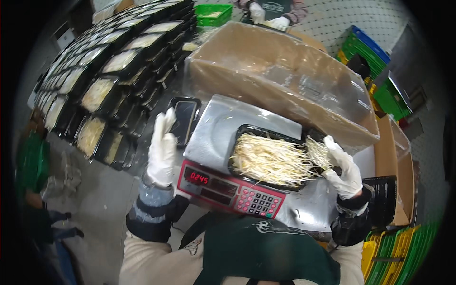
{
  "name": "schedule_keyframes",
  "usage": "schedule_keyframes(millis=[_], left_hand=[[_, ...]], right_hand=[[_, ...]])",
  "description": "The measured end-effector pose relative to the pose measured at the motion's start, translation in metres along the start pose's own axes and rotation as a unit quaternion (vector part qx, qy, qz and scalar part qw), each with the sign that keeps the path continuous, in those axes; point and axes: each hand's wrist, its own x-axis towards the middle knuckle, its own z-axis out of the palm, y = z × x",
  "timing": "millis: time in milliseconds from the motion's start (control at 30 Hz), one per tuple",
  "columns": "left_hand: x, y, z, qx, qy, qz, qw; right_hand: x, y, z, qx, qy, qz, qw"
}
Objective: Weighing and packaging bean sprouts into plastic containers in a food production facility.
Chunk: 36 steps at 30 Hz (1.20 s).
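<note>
A black plastic tray (237, 130) heaped with pale bean sprouts (269, 158) sits on the metal pan of a red digital scale (213, 124). Lit red digits show on the scale's display. My right hand (342, 169), in a white glove, is at the tray's right end with a small clump of bean sprouts (318, 153) between thumb and fingers. To the left of the scale my gloved left hand (162, 149) is raised, fingers extended, with nothing in it. Just beyond it lies a black rectangular tray (185, 121), partly covered by the fingers.
Stacked black trays of sprouts (96, 94) fill the left side. A large carton lined with clear plastic (278, 78) stands behind the scale. Black trays (379, 199) and another carton (402, 178) are at the right. Across the carton, a co-worker's gloved hands (279, 23) show near a green crate (213, 14).
</note>
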Motion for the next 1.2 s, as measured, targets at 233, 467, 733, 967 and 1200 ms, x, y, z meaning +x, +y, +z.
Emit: schedule_keyframes(millis=[233, 467, 733, 967, 1200], left_hand=[[0.054, 0.045, 0.1, 0.306, -0.279, 0.211, 0.885], [0.06, 0.017, 0.128, 0.338, -0.349, 0.126, 0.865], [0.06, 0.031, 0.121, 0.339, -0.386, 0.087, 0.854], [0.061, 0.04, 0.104, 0.259, -0.278, 0.138, 0.915], [0.014, 0.003, 0.082, -0.115, -0.151, -0.048, 0.981]], right_hand=[[0.047, -0.022, 0.037, -0.303, -0.157, -0.05, 0.939], [0.021, 0.005, 0.024, -0.159, -0.162, 0.067, 0.972], [0.007, 0.006, -0.02, -0.087, -0.04, 0.149, 0.984], [0.029, -0.033, -0.019, 0.275, 0.137, 0.127, 0.943], [0.053, 0.009, 0.033, -0.131, -0.09, -0.073, 0.985]])
